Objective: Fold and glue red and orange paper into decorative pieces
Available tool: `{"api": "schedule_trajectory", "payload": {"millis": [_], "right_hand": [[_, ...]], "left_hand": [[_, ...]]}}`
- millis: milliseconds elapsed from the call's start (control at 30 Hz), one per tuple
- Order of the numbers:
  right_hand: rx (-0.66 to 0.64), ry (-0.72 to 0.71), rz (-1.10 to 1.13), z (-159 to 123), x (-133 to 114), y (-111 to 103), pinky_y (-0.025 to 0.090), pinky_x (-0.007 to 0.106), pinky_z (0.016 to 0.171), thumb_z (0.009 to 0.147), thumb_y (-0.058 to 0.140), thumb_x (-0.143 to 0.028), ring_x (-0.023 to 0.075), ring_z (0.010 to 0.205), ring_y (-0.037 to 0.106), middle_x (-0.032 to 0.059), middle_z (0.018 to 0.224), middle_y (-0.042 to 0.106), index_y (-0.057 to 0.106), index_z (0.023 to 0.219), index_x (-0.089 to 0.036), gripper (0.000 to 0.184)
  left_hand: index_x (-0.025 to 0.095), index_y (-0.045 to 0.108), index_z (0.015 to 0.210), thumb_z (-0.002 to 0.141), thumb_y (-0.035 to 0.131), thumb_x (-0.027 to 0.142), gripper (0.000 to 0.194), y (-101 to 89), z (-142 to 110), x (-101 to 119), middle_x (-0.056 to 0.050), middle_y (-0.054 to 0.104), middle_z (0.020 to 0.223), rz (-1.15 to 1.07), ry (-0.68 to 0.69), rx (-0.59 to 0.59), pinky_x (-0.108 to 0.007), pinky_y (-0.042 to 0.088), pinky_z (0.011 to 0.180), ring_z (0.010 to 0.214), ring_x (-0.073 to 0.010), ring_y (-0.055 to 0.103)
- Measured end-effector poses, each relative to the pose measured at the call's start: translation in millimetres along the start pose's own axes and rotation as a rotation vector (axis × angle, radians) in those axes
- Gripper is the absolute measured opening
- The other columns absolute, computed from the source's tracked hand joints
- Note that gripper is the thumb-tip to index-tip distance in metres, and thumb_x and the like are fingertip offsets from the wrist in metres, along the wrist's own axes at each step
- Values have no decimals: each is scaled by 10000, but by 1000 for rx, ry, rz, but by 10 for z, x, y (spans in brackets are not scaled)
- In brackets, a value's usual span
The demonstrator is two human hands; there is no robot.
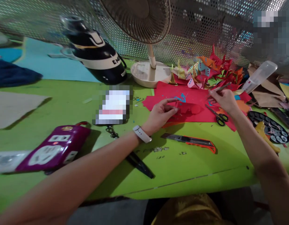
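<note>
My left hand (161,112), a white band at its wrist, pinches a folded piece of red paper (190,108) between thumb and fingers. Under it lies a larger red paper sheet (166,89), with small blue paper bits (181,97) scattered on it. Above the sheet's right side, my right hand (223,99) is closed around a thin dark pen-like tool (224,87); its exact kind cannot be made out. Black-handled scissors (220,119) rest just below the right hand. An orange utility knife (193,141) lies nearer the front edge, its blade end pointing left.
Colourful paper scraps (210,70) pile up behind the sheet, beside a fan (151,75). A large black bottle (100,59), a phone (115,104) with a strap and a purple power strip (55,147) stand left. A black palette (279,132) lies right.
</note>
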State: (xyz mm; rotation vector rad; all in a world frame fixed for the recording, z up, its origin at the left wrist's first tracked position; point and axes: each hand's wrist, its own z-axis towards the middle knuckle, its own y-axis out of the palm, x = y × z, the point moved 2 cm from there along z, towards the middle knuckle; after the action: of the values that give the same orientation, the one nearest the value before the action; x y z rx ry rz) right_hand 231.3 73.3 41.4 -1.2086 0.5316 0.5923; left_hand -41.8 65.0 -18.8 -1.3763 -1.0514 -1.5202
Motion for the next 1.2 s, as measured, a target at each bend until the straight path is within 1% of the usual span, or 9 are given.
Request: {"api": "schedule_trajectory", "payload": {"millis": [67,167,300,400,567,667,867,1033,1200], "right_hand": [[15,5,42,54,-45,95,493,291,602,900,510,-576,193,695,665,55,753,707,694,841,-192,430],[-4,64,1,106,-97,241,472,286,567,919,447,-632,180,599,639,38,608,645,677,738,-187,532],[-58,86,145,158,-132,347,448,277,485,945,377,-655,163,490,619,51,604,661,652,744,-176,587],[-59,-8,124,165,-150,397,481,282,544,959,419,-560,164,543,641,57,660,685,644,731,-180,497],[-110,-147,36,123,-146,503,498,292,673,863,607,-388,173,706,652,18,742,715,688,802,-214,202],[-124,-132,101,151,-121,516,509,311,687,847,627,-400,179,720,658,28,776,735,702,806,-220,200],[-48,-103,241,239,-115,575,545,330,724,807,677,-379,192,764,694,48,826,751,705,873,-195,197],[-62,-77,350,202,-115,698,574,347,791,778,717,-436,199,826,715,35,887,778,747,850,-226,224],[-50,-96,387,172,-72,734,583,369,831,783,713,-409,205,860,724,33,920,784,764,888,-232,213]], "left_hand": [[159,608,1233,792,747,295,482,1,-7,8,-29,751,828,21,0,-4,-266,546,729,759,-145,699],[153,615,1226,797,736,286,465,-2,-7,10,-30,747,829,49,12,1,-269,542,746,761,-140,695],[169,627,1208,796,737,299,446,-5,-7,5,-33,751,843,60,13,3,-289,550,759,770,-152,700],[174,624,1210,793,744,316,457,-6,-12,3,-32,750,851,37,-2,7,-296,551,757,776,-155,700],[172,624,1203,793,749,338,459,0,-25,5,-39,746,866,18,-17,-1,-299,550,748,786,-162,700],[186,625,1204,794,750,343,457,-2,-30,1,-37,748,865,31,-28,0,-299,553,751,783,-160,700],[193,614,1217,791,746,334,468,-15,-24,-38,-35,752,871,-11,-55,-10,-290,560,744,813,-162,706],[177,614,1212,803,734,335,455,-15,-27,-30,-53,756,883,25,-55,-11,-304,564,765,839,-180,716],[177,615,1211,808,721,323,441,-5,-22,-23,-59,760,889,37,-47,-10,-313,571,781,848,-183,722]]}}
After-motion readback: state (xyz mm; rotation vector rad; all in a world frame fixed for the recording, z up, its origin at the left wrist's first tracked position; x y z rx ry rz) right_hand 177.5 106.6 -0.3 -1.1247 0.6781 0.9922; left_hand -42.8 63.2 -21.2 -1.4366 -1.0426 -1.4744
